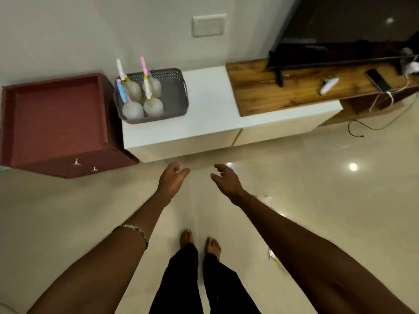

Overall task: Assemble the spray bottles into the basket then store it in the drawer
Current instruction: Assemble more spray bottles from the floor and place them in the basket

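Note:
A grey perforated basket (174,96) stands on the left end of a low white cabinet top (210,109). Several clear spray bottles (154,106) with pink, blue and white nozzles stand upright in its left half. To the left, a dark red drawer (56,114) is pulled open and holds nothing. My left hand (173,177) and my right hand (225,180) are stretched out in front of me above the floor, short of the cabinet's front edge. Both hold nothing and their fingers are loosely apart.
A wooden shelf (283,91) on the right carries a TV stand foot, a white remote (328,85) and a phone (378,80) with a white cable. A black cable trails on the glossy tiled floor. My bare feet (199,242) are below. Small scraps lie on the floor at right.

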Motion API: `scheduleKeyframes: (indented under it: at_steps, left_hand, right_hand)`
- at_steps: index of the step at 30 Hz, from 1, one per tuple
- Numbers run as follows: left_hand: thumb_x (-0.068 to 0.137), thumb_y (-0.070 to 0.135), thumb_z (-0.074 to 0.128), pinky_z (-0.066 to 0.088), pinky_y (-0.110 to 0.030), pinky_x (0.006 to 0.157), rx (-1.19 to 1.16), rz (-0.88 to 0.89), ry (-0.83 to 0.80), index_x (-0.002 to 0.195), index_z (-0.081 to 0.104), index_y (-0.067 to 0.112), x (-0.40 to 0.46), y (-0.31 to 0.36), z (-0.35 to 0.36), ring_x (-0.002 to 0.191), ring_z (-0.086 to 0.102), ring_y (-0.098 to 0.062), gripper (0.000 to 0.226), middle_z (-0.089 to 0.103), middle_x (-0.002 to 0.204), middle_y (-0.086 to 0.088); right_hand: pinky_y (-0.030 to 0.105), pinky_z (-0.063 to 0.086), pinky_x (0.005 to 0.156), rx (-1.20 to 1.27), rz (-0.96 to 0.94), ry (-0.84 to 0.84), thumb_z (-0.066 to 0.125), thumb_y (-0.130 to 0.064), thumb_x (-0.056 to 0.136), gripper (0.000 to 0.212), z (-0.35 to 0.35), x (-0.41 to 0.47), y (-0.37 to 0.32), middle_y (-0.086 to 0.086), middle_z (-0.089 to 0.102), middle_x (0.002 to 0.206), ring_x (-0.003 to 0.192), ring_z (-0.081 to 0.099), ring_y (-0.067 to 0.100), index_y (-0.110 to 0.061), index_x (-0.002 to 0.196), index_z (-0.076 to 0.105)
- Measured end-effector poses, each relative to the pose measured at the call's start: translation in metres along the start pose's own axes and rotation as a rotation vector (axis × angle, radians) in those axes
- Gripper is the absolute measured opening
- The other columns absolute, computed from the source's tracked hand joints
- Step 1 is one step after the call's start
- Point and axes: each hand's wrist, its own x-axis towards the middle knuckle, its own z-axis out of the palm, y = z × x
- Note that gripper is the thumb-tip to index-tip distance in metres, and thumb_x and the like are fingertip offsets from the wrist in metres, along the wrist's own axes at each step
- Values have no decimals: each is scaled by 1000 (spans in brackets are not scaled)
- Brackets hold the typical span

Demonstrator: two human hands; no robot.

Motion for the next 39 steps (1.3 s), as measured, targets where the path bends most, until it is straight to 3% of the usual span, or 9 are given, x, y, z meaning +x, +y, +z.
scheduleKeyframes:
  at_steps: [7, 13, 20, 23, 26, 32, 39]
  left_hand:
    - [83, 42, 68, 40, -28, 94, 129, -3, -220, 132, 52, 22, -59, -43, 66, 119, 53, -17, 55, 55, 134, -3]
    - [84, 44, 66, 40, -28, 94, 252, 30, -391, 132, 51, 23, -102, -65, 113, 120, 51, -16, 54, 52, 136, -3]
    - [84, 49, 65, 37, -28, 94, 391, 38, -574, 135, 48, 23, -150, -80, 184, 124, 49, -17, 59, 49, 140, -4]
    - [83, 49, 65, 37, -27, 92, 457, 32, -657, 135, 48, 23, -175, -86, 229, 117, 50, -15, 60, 50, 139, -4]
    - [83, 50, 65, 37, -27, 90, 515, 30, -722, 134, 48, 24, -196, -91, 275, 110, 49, -12, 60, 50, 138, -3]
    - [84, 49, 65, 37, -26, 89, 644, 4, -798, 134, 48, 25, -219, -110, 385, 110, 49, -12, 58, 51, 136, -3]
    - [83, 46, 66, 36, -26, 89, 766, -1, -794, 134, 49, 23, -187, -164, 524, 109, 48, -10, 57, 52, 135, -2]
  right_hand:
    - [39, 43, 109, 141, 183, 142, 58, -26, 94, 50, -16, -89, 93, 6, 50, 144, 130, 49, 21, -15, 141, 50]
    - [34, 43, 105, 265, 319, 306, 59, -24, 93, 48, -25, -163, 160, 6, 51, 143, 129, 50, 20, -16, 140, 51]
    - [34, 46, 101, 463, 470, 460, 59, -23, 93, 47, -40, -242, 227, 1, 52, 134, 119, 53, 16, -17, 139, 52]
    - [32, 45, 96, 534, 525, 531, 60, -21, 92, 43, -53, -274, 261, -1, 54, 126, 111, 56, 17, -16, 134, 56]
    - [37, 46, 103, 596, 580, 598, 61, -21, 92, 45, -69, -297, 296, 0, 55, 132, 120, 55, 19, -18, 136, 55]
    - [33, 46, 98, 679, 653, 675, 62, -20, 91, 44, -109, -312, 389, 4, 57, 135, 119, 56, 20, -18, 134, 55]
    - [38, 45, 105, 755, 735, 673, 63, -21, 90, 49, -140, -269, 525, 4, 56, 137, 124, 54, 20, -17, 138, 52]
